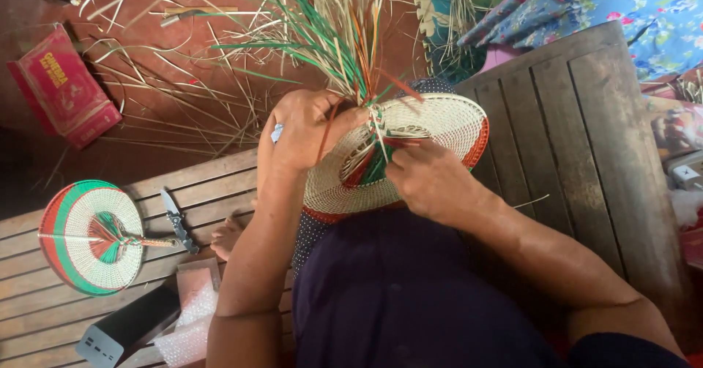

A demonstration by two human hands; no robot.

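Observation:
A round woven fan [447, 123], cream with a red rim, rests on my lap with its loose green, orange and pale straw ends [329, 24] fanning upward. My left hand [304, 128] grips the fan where the strands gather, thumb over the bunch. On the other side my right hand [428, 177] pinches thin strands at the fan's centre, near the green and red weave. Both hands touch the fan.
A finished red, green and cream fan [91, 236] lies on the wooden slat platform [578, 112] at left, beside a folding knife [178, 221]. A dark box [128, 328] and bubble wrap [187, 324] sit below. Loose straw [168, 97] and a red box [62, 86] lie on the floor.

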